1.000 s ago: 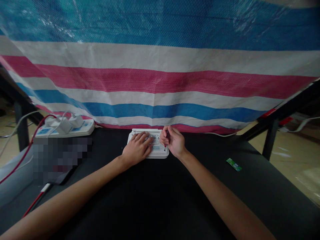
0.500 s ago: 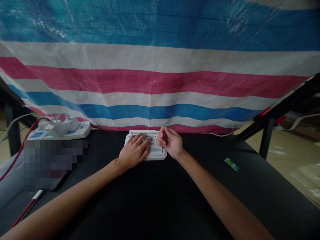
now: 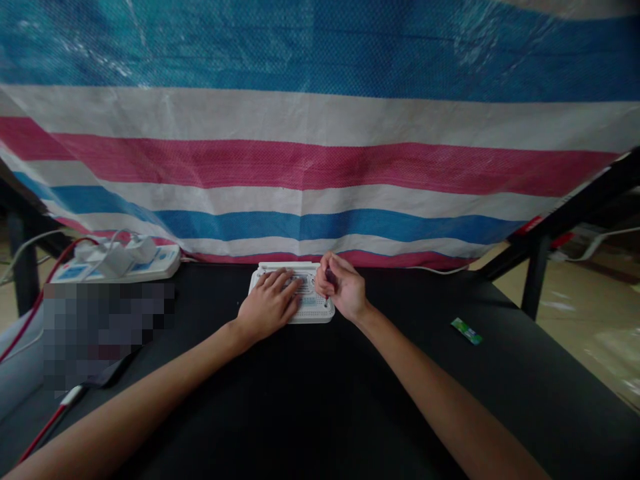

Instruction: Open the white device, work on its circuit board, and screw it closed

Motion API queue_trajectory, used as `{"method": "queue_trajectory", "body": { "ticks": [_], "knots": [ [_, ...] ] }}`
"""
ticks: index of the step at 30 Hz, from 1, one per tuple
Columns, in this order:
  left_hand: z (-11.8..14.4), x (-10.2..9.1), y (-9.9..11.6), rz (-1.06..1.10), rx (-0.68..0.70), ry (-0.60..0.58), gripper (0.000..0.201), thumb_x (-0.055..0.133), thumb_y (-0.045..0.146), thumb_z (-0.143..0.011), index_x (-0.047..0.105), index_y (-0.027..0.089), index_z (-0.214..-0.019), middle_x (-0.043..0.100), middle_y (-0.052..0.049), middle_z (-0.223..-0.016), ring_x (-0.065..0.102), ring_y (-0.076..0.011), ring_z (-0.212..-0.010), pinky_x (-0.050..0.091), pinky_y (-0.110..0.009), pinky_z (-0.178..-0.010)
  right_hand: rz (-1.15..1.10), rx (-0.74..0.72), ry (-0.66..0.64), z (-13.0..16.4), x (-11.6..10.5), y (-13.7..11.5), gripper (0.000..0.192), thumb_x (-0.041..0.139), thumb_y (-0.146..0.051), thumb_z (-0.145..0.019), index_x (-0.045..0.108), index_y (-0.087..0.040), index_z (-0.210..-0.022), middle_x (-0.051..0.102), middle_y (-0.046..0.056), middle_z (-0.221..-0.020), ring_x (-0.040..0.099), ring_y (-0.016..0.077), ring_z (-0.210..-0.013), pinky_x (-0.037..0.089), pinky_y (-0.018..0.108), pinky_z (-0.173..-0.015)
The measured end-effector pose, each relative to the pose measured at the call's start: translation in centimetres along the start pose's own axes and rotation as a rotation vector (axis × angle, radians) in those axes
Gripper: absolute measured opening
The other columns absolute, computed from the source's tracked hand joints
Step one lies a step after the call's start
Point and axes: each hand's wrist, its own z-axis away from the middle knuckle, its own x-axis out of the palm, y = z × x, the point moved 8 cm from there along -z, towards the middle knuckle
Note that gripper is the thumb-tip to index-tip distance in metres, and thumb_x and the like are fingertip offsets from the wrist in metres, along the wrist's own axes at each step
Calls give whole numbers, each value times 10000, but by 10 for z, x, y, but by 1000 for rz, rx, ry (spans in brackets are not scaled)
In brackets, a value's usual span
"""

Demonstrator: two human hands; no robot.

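Observation:
A white plastic device casing (image 3: 314, 316), flat with rows of small holes, lies near the far edge of the black table. My left hand (image 3: 269, 299) rests flat on its left part with the fingers spread, hiding much of the top. Above the right end of the casing, my right hand (image 3: 345, 287) is closed around a dark-handled screwdriver (image 3: 329, 275). The screwdriver stands roughly upright, its tip at the casing's near right corner. The tip is too small to tell whether it sits in a screw.
A white power strip (image 3: 163, 261) with plugs and cables is at the far left, by a blurred dark object (image 3: 100, 333). A small green packet (image 3: 467, 331) lies on the right of the table (image 3: 400, 427). A striped tarp (image 3: 320, 160) hangs behind.
Both hands keep their places on the casing and the screwdriver. The whole view has shifted very slightly; nothing has been picked up or let go.

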Motion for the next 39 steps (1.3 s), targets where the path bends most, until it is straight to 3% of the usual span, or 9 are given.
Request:
{"method": "queue_trajectory", "body": {
  "ticks": [3,7,13,23,28,39],
  "knots": [
    [0,-1,0,-1,2,10,409,395,374,-1011,589,163,-1303,590,-152,-1348,528,-321,-1265,446,-502,-1030,-2,-6,1,-1,-2,1,422,603,-541,-857,474,-198,-649,354,-70,-447,278,73,-388,258,221,-415],
    [0,-1,0,-1,11,17,406,397,374,-1010,590,164,-1299,595,-150,-1339,528,-329,-1263,453,-508,-1019,-13,-4,13,-1,-3,3,441,590,-562,-862,467,-201,-640,304,-84,-441,230,68,-378,224,218,-402],
    [0,-1,1,-4,11,26,402,399,366,-1010,589,165,-1301,592,-152,-1343,533,-327,-1258,452,-508,-1021,-31,-42,28,2,-2,0,352,612,-540,-846,430,-242,-800,270,-128,-441,142,66,-374,184,197,-388],
    [0,-1,0,20,11,41,403,399,363,-1008,596,160,-1296,595,-157,-1340,536,-320,-1258,449,-511,-1026,-35,-36,6,-2,-6,0,321,617,-491,-854,478,-219,-754,406,-87,-437,265,75,-361,259,212,-401],
    [-1,-3,1,14,10,40,394,403,356,-1007,597,168,-1294,601,-147,-1334,541,-311,-1250,451,-503,-1025,-32,-15,28,-2,-5,0,400,613,-526,-847,479,-202,-653,354,-78,-419,259,72,-363,258,220,-405],
    [-1,-4,1,4,11,35,392,397,360,-1010,593,169,-1290,601,-146,-1327,529,-314,-1261,454,-498,-1020,-39,4,60,-1,-3,3,435,618,-579,-827,431,-218,-671,272,-106,-435,171,63,-372,200,212,-391]
  ]
}}
